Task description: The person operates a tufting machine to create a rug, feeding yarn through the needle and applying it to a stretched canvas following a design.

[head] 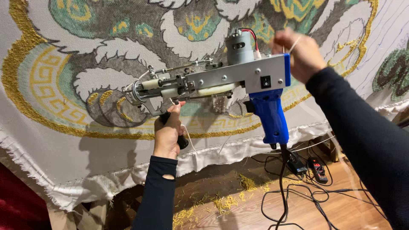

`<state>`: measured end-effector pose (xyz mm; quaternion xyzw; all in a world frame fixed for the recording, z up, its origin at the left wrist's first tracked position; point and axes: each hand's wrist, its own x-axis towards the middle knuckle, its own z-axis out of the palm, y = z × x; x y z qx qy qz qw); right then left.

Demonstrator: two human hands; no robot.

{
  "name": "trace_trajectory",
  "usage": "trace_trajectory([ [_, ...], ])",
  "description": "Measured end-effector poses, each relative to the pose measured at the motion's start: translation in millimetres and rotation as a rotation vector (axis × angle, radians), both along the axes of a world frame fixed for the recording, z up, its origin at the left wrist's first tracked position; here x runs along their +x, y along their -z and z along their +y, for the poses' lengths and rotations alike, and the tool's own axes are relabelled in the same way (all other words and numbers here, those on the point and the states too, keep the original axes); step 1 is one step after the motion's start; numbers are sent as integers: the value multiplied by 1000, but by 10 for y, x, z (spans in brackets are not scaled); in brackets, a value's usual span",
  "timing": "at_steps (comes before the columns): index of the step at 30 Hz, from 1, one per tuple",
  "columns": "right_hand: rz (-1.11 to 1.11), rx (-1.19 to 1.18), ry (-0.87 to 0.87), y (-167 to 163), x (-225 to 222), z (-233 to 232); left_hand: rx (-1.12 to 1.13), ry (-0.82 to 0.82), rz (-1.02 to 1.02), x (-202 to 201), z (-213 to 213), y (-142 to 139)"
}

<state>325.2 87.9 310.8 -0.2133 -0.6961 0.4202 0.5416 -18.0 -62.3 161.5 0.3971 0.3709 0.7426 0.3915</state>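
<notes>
The tufting gun (221, 81) is held level in front of the stretched backing cloth (64, 140), its needle end pointing left. The left hand (168, 132) is closed around the black front handle below the needle end. The right hand (298, 53), at the gun's rear just above the blue pistol grip (270, 119), pinches a strand of pale yarn (294, 42) between closed fingers.

Judgement: the step is feeding yarn. It is best done with the gun kept steady, the strand kept taut, and fingers kept off the trigger.

Materials: the gun has a bare metal frame, a cylindrical grey motor and a smooth plastic grip. The cloth is a coarse weave with a frayed lower edge, carrying tufted gold, green and grey pattern. Below the gun, black cables (298, 196) and yellow yarn scraps (221, 204) lie on a wooden floor.
</notes>
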Motion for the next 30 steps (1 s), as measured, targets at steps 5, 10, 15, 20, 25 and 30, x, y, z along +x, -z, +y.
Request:
trace_trajectory([
  [5, -840, 2, 321, 872, 699, 54, -15, 16, -39, 143, -51, 16],
  [10, -1226, -151, 148, 1342, 1311, -270, 19, -14, -34, 541, 173, 147],
  [15, -215, -512, -473, 1289, 1763, -796, 71, -44, 47, 1244, 555, 321],
  [20, -47, -575, -241, 1544, 2148, -925, 68, 59, 201, 2024, 756, 498],
  [25, 183, -711, -224, 2226, 2559, -907, -65, 137, 363, 2646, 815, 675],
  [30, 181, -687, -37, 2477, 2868, -894, -363, 141, 355, 3080, 799, 872],
])
